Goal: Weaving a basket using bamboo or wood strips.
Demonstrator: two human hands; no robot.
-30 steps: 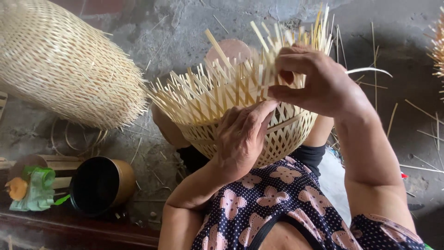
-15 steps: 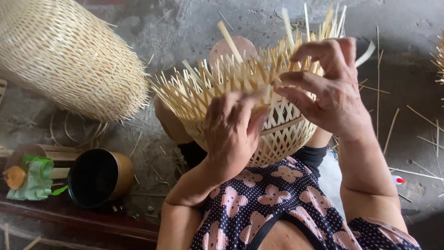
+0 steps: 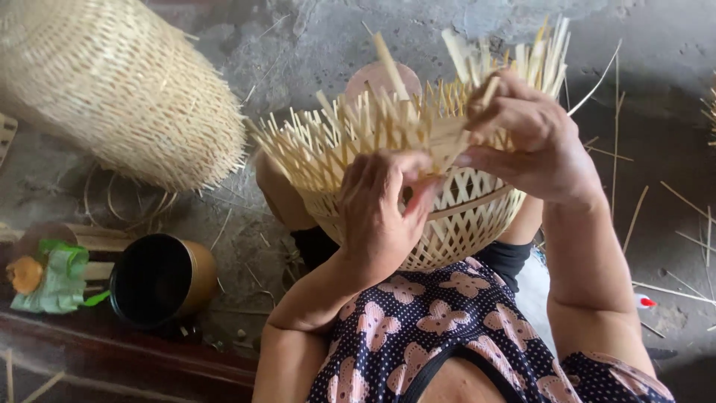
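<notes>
In the head view, a half-woven bamboo basket (image 3: 455, 216) is held in the lap, against a dark flowered garment (image 3: 447, 328), above a grey concrete floor (image 3: 313, 45). The lower body of the basket is already plaited into an open lattice and bound by a horizontal band, so that part can be judged done; the rim is not yet closed, for a crown of loose pale splints (image 3: 350, 134) stands up and fans outward all round the top, and these are evidently left to be worked in. The left hand (image 3: 380, 213) is curled over the near edge, fingers clenched on the upright strips there. The right hand (image 3: 533, 142) is closed in a pinch on a few splints at the far side of the rim (exactly how many cannot be told). The basket looks light, straw-coloured and springy, its weave tighter low down than near the top. To the left a larger finished woven basket (image 3: 119, 89) lies on its side on the floor; nearer, a dark round tin (image 3: 160, 280) and a green wrapper (image 3: 56, 276) are seen, and stray splints are scattered about.
</notes>
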